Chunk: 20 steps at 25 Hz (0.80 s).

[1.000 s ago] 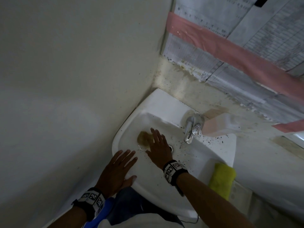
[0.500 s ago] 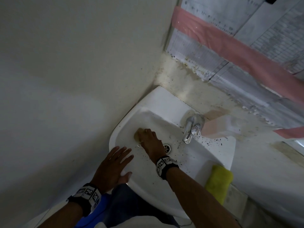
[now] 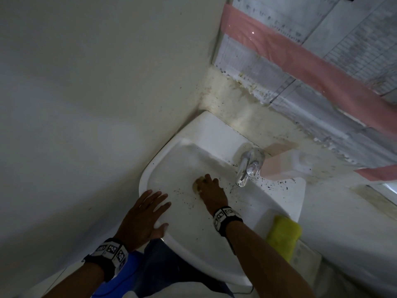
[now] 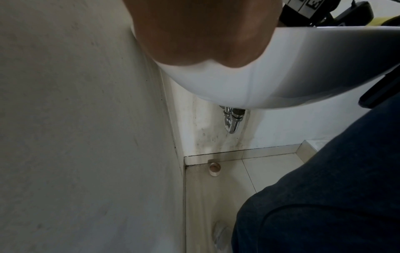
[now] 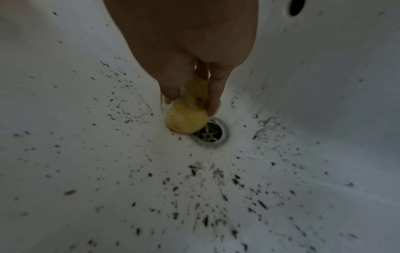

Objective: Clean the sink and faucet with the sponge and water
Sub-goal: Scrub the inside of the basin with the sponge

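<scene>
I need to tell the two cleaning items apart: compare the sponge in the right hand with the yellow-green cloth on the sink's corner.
The sponge is dull yellow and rounded; the yellow-green cloth is brighter and oblong. The sponge is pinched by the right hand down in the basin beside the drain; the cloth lies untouched on the rim of the sink, overhanging its edge. The cloth looks larger. Both sit at the same speckled sink.

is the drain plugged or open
Open. The wrist view shows the drain grate bare, with no plug and no pooled water; the sponge held by the right hand overlaps only its edge.
</scene>
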Tool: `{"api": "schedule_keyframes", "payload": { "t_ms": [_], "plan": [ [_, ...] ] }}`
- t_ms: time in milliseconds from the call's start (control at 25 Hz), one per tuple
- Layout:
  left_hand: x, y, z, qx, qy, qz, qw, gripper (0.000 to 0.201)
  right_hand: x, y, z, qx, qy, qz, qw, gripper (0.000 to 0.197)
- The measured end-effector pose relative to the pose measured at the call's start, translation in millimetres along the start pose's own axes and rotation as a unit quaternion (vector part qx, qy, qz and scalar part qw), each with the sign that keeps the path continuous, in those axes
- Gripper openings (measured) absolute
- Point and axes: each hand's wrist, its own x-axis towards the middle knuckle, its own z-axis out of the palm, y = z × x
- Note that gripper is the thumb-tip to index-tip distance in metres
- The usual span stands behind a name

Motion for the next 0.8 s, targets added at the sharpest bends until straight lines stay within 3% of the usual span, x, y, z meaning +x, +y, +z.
{"api": "schedule_keyframes", "payload": {
  "t_ms": [120,320,480,640,800],
  "plan": [
    [0,-1,0,0.003,0.001,0.003,1.0,0.054,5,-3,-7,-0.002,-0.015,-0.017,1.0,0.046],
    [0,0,-2,0.005,0.003,0.002,1.0,0.054,26,-59,-29,0.106,0.047,-0.088,0.989,0.04],
    [0,0,-1,0.016,-0.007,-0.001,1.0,0.055,17,-36,-17,0.059,0.03,-0.101,0.993,0.036],
    [-1,-2,1,0.013,-0.008,-0.001,1.0,0.054,-2,2,2,0.006,-0.024,-0.037,0.999,0.037],
    [-1,-1,1,0.017,-0.01,-0.002,1.0,0.054,0,-4,-3,-0.003,-0.021,-0.041,0.999,0.039]
  ]
}}
